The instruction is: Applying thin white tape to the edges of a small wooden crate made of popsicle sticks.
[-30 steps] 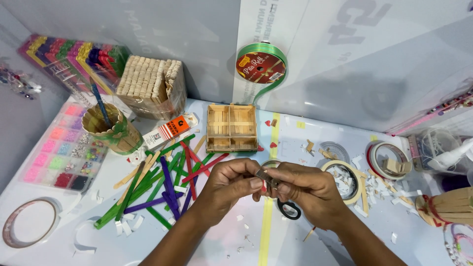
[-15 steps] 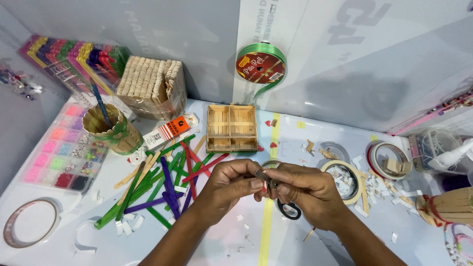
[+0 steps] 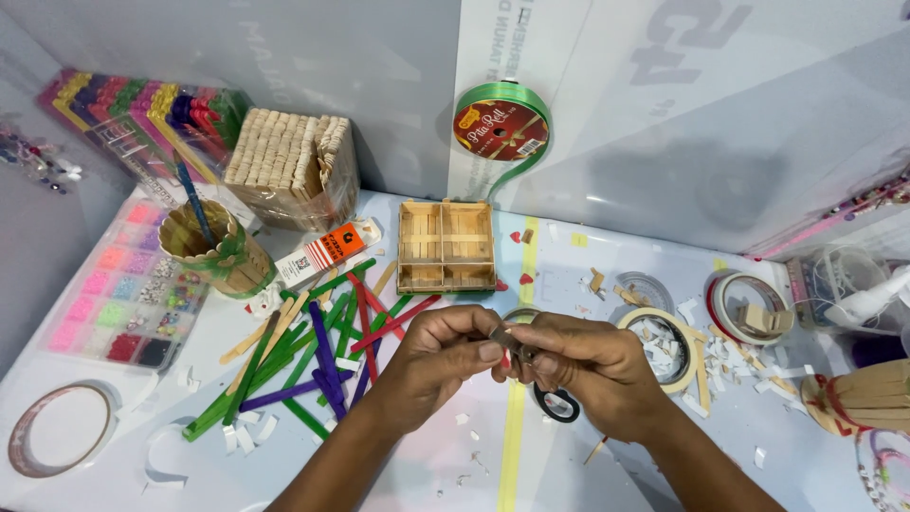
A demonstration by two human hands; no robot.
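My left hand and my right hand meet fingertip to fingertip above the table, pinching one small object between them; it is too small to tell what it is. Black-handled scissors lie on the table under my right hand, mostly hidden. Just left of my left hand lies a heap of coloured craft sticks. A square frame of plain wooden sticks rests beyond my hands.
A stick cup, a stick box, a glue box, a tray of bright beads and a tape ring sit left. A green ribbon spool leans on the wall. Tape rolls and paper scraps lie right.
My hands stay together in nearly the same spot, with only slight finger movement on the small object. Nothing else on the table has moved.
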